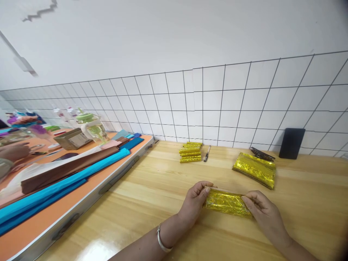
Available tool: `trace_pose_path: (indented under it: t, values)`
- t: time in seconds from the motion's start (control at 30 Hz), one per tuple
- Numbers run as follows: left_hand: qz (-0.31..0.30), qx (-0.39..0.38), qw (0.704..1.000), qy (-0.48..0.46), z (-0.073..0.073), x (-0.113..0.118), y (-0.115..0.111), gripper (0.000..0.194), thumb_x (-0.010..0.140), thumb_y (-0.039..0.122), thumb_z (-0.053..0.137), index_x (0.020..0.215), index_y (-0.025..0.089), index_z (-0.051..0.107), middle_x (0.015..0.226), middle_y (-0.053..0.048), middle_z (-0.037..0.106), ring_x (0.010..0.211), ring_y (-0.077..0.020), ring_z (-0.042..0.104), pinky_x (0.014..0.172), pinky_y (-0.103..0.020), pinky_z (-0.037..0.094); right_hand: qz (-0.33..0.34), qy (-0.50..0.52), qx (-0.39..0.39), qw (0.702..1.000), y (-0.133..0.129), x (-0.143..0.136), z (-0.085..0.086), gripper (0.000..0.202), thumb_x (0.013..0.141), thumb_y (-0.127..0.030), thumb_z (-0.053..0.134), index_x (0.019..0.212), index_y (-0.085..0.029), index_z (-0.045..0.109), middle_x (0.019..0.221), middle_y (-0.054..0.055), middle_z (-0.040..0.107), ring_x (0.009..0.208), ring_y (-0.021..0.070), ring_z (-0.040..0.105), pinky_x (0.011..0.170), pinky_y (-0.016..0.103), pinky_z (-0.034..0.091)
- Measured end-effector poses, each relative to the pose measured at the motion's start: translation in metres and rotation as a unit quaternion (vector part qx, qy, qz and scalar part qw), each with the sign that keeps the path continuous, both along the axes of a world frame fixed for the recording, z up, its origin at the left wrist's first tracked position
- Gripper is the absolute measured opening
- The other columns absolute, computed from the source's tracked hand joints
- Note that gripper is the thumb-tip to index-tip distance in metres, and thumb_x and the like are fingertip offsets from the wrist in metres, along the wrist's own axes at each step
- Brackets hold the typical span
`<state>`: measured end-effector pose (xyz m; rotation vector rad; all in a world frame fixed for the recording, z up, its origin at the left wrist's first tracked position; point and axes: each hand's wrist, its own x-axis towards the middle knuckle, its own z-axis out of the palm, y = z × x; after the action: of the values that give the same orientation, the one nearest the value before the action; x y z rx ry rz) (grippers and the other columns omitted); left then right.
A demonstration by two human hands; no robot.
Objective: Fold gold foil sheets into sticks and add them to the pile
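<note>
A strip of shiny gold foil [227, 202] is stretched between my two hands, just above the wooden table. My left hand [197, 199] pinches its left end, thumb on top. At the right end, my right hand [262, 210] grips the foil between thumb and fingers. Behind my right hand lies a stack of flat gold foil sheets [254, 169]. Farther back, a small pile of narrow rolled or folded gold foil strips [190, 152] rests on the table, with a pen [207, 154] beside it.
A black clip-like object [262, 154] lies behind the sheets, near a black upright slab [292, 143] against the tiled wall. To the left, an orange-topped table [95, 194] bears rolls of blue and brown paper, a cardboard box [73, 138] and a green-lidded bottle [92, 127]. Another person's hand [16, 151] shows there.
</note>
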<state>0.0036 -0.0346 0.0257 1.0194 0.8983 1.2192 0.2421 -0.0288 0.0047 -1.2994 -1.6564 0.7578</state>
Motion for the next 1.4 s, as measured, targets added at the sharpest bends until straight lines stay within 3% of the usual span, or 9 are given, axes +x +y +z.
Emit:
trace_pose_path:
  t: [0.13,0.23,0.37,0.5,0.67,0.83,1.03,1.17,1.4]
  values:
    - [0.033,0.015,0.998,0.042,-0.004,0.000,0.001,0.034,0.078,0.046,0.061,0.094,0.016,0.062,0.079,-0.002,0.063,0.052,-0.0065,0.042,0.050,-0.019,0.031,-0.005,0.000,0.010,1.000,0.001,0.000,-0.004,0.020,0.081,-0.042,0.056,0.079,-0.022,0.057,0.069,0.000,0.054,0.063,0.0147,0.050,0.056,0.024,0.042]
    - [0.060,0.038,0.996,0.058,-0.007,-0.001,0.001,0.031,0.080,0.044,0.059,0.090,0.015,0.062,0.065,0.001,0.058,0.052,-0.0074,0.043,0.051,-0.019,0.033,-0.016,0.047,-0.013,0.999,0.001,-0.002,-0.005,0.029,0.079,-0.042,0.060,0.099,-0.022,0.057,0.080,0.003,0.060,0.070,0.0166,0.055,0.060,0.024,0.046]
    - [0.087,0.105,0.987,0.083,-0.007,-0.003,-0.002,0.027,0.086,0.040,0.053,0.094,0.016,0.061,0.092,-0.006,0.065,0.081,-0.0165,0.058,0.070,-0.026,0.045,0.009,0.133,-0.052,0.990,0.001,-0.006,-0.001,0.055,0.079,-0.040,0.061,0.126,-0.022,0.041,0.094,0.005,0.062,0.084,0.0175,0.056,0.071,0.026,0.047]
    - [0.096,0.208,0.961,0.153,-0.008,-0.007,-0.007,0.021,0.090,0.031,0.048,0.098,0.018,0.063,0.101,-0.006,0.065,0.096,-0.0181,0.058,0.085,-0.029,0.044,0.023,0.149,-0.065,0.986,-0.001,-0.006,0.004,0.047,0.077,-0.039,0.064,0.119,-0.021,0.050,0.089,0.003,0.060,0.077,0.0151,0.053,0.067,0.025,0.045]
    - [0.089,0.243,0.950,0.176,-0.011,-0.008,-0.010,0.021,0.092,0.026,0.044,0.103,0.021,0.061,0.103,-0.005,0.065,0.098,-0.0165,0.058,0.086,-0.028,0.044,0.020,0.131,-0.067,0.989,-0.004,-0.004,0.011,0.027,0.080,-0.040,0.060,0.096,-0.019,0.061,0.075,0.000,0.056,0.066,0.0126,0.047,0.058,0.023,0.039]
    - [0.089,0.209,0.957,0.183,-0.012,-0.008,-0.005,0.020,0.091,0.030,0.046,0.101,0.020,0.060,0.101,-0.006,0.064,0.093,-0.0166,0.058,0.081,-0.027,0.045,0.026,0.129,-0.025,0.991,-0.003,-0.006,0.018,0.020,0.081,-0.038,0.059,0.080,-0.018,0.062,0.070,-0.001,0.053,0.065,0.0119,0.045,0.058,0.023,0.037]
    - [0.083,0.121,0.978,0.151,-0.015,-0.007,0.001,0.024,0.087,0.037,0.050,0.101,0.018,0.056,0.085,-0.003,0.063,0.060,-0.0092,0.048,0.054,-0.019,0.040,0.005,0.124,-0.026,0.992,-0.001,-0.007,0.019,0.021,0.080,-0.039,0.060,0.083,-0.018,0.062,0.072,0.000,0.055,0.067,0.0130,0.047,0.059,0.023,0.038]
    - [0.092,0.101,0.978,0.160,-0.014,-0.006,0.003,0.025,0.083,0.039,0.054,0.088,0.016,0.059,0.061,0.002,0.051,0.055,-0.0090,0.042,0.051,-0.019,0.036,0.005,0.116,-0.029,0.993,-0.003,-0.007,0.021,0.022,0.080,-0.040,0.059,0.082,-0.018,0.061,0.072,0.000,0.056,0.067,0.0137,0.048,0.060,0.024,0.039]
    - [0.091,0.128,0.970,0.184,-0.019,-0.006,0.004,0.026,0.088,0.040,0.046,0.085,0.016,0.055,0.060,0.004,0.041,0.055,-0.0088,0.038,0.051,-0.019,0.033,-0.010,0.094,-0.030,0.995,-0.002,-0.005,0.016,0.023,0.082,-0.040,0.056,0.089,-0.019,0.061,0.079,0.001,0.059,0.074,0.0154,0.052,0.066,0.024,0.041]
